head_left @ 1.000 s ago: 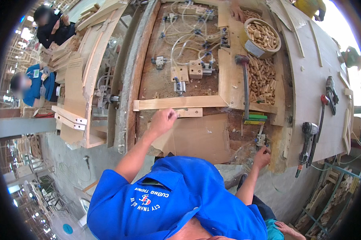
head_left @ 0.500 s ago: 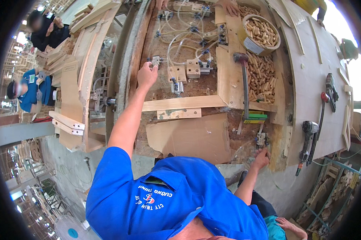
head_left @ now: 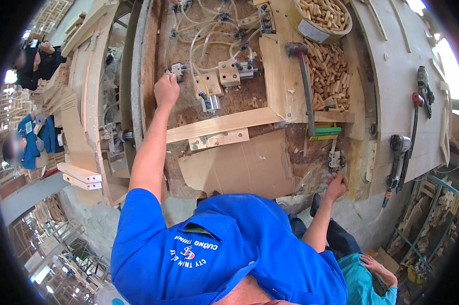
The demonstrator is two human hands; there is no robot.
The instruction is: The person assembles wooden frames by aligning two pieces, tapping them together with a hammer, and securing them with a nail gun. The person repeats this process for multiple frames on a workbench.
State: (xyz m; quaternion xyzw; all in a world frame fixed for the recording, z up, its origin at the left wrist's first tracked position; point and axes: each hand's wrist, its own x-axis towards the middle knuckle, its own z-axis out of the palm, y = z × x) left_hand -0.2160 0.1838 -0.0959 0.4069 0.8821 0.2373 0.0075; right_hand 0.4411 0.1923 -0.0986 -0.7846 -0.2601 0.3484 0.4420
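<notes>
My left hand [head_left: 167, 90] reaches far up the workbench, fingers closed on a small metal valve [head_left: 178, 70] fed by clear air hoses [head_left: 199, 40]. My right hand [head_left: 336, 186] is at the bench's near edge, fingers curled up against a small metal fitting [head_left: 334, 160]. Between the hands, a long wooden slat [head_left: 224, 123] lies across the jig. Below the slat is a sheet of cardboard [head_left: 244, 165]. A wooden block clamp [head_left: 229, 73] sits right of my left hand.
A long-handled hammer [head_left: 304, 76] lies beside a pile of wooden dowels [head_left: 331, 71], with a basket of dowels [head_left: 323, 15] above. A power drill [head_left: 395, 157] and pliers [head_left: 423, 86] rest on the right board. Another person's hand [head_left: 377, 268] is at lower right. People [head_left: 23, 147] work at the left.
My left hand moved from the wooden slat up the bench to the small valve and stayed there. My right hand has stayed at the fitting on the near edge.
</notes>
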